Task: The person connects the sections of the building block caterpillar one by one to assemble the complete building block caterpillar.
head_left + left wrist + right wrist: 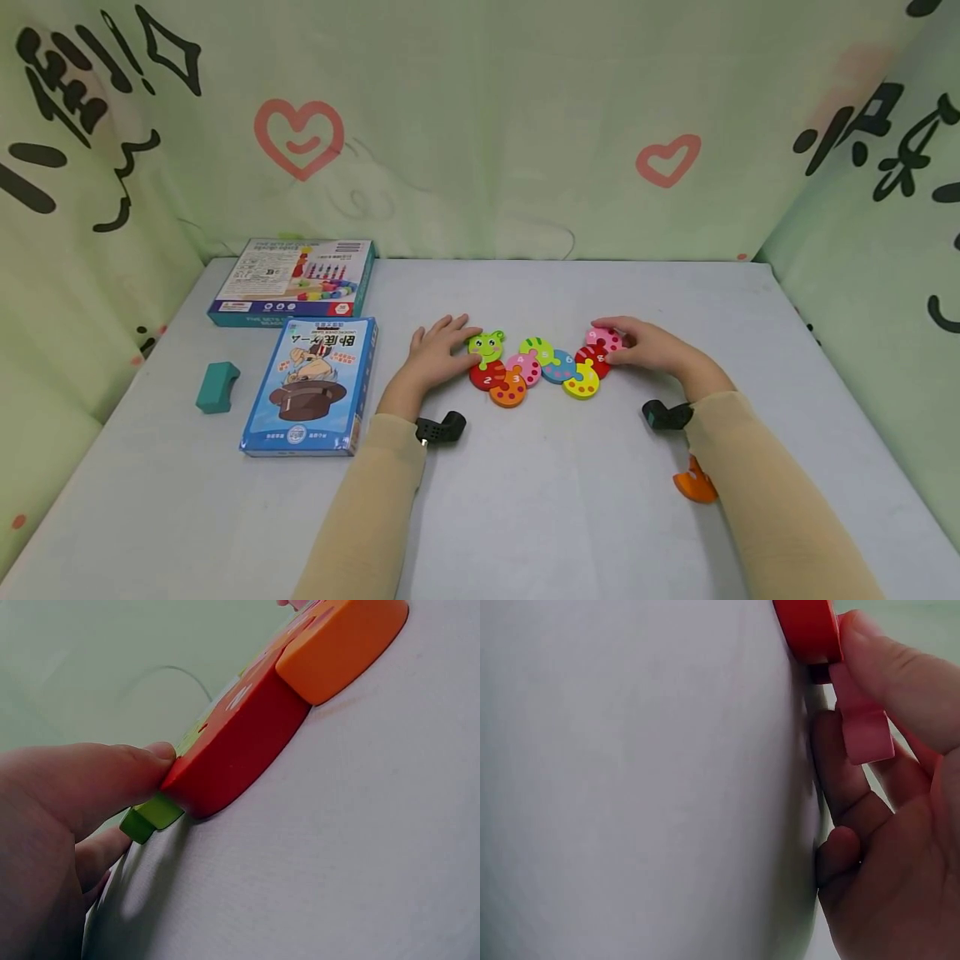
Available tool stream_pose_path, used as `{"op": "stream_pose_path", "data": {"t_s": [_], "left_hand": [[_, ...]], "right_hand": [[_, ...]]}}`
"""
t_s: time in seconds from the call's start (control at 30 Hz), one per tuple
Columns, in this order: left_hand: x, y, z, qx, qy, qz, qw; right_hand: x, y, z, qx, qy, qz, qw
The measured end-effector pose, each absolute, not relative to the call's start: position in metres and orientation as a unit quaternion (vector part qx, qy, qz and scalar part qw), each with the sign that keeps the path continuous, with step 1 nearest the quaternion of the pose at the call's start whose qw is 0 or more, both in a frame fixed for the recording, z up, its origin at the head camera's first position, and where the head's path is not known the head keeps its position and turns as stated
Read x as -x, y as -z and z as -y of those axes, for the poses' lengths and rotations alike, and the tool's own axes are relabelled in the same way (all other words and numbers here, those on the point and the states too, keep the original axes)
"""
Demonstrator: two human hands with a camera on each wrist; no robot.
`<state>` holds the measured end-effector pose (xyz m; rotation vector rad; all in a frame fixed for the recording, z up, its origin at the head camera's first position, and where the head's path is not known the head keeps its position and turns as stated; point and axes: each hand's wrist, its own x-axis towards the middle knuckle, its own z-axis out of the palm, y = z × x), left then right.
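A row of brightly coloured caterpillar puzzle pieces lies joined in a wavy line between my hands. At its left end is the green smiling head piece [486, 343], followed by a red piece [232, 742] and an orange piece [508, 390]. My left hand [435, 357] pinches the head piece, thumb beside the red one and fingers beyond it. At the right end, a pink piece [866, 735] sits between the thumb and fingers of my right hand [660, 348]. That thumb also touches the neighbouring red piece [810, 630]. Blue, yellow and lime pieces lie in between.
A loose orange piece [694, 485] lies partly hidden under the right sleeve. To the left are a blue game box [307, 392], a larger game box [292, 279] behind it and a teal block [217, 387]. Green cloth walls [480, 167] border the white table [555, 500].
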<state>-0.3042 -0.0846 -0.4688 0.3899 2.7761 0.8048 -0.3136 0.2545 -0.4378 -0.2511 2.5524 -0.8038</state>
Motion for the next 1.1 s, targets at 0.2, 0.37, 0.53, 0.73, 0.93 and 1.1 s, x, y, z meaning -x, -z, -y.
{"op": "stream_pose_path", "data": {"t_s": [0.2,0.37,0.53,0.73,0.93,1.1], "left_hand": [[0.304,0.470,0.086,-0.134,-0.273,-0.946,0.111],[0.303,0.472,0.087,-0.133,-0.272,-0.947,0.109],[0.303,0.472,0.088,-0.134,-0.272,-0.947,0.108],[0.303,0.471,0.089,-0.131,-0.271,-0.947,0.110],[0.303,0.470,0.087,-0.131,-0.275,-0.946,0.110],[0.305,0.469,0.086,-0.136,-0.275,-0.945,0.111]], "right_hand": [[0.315,0.440,-0.256,0.101,0.303,-0.918,0.234],[0.314,0.440,-0.258,0.104,0.315,-0.912,0.241],[0.314,0.442,-0.260,0.102,0.324,-0.909,0.240],[0.312,0.438,-0.258,0.099,0.313,-0.917,0.228],[0.292,0.417,-0.272,0.081,0.300,-0.932,0.186],[0.256,0.405,-0.287,0.120,0.296,-0.935,0.153]]}}
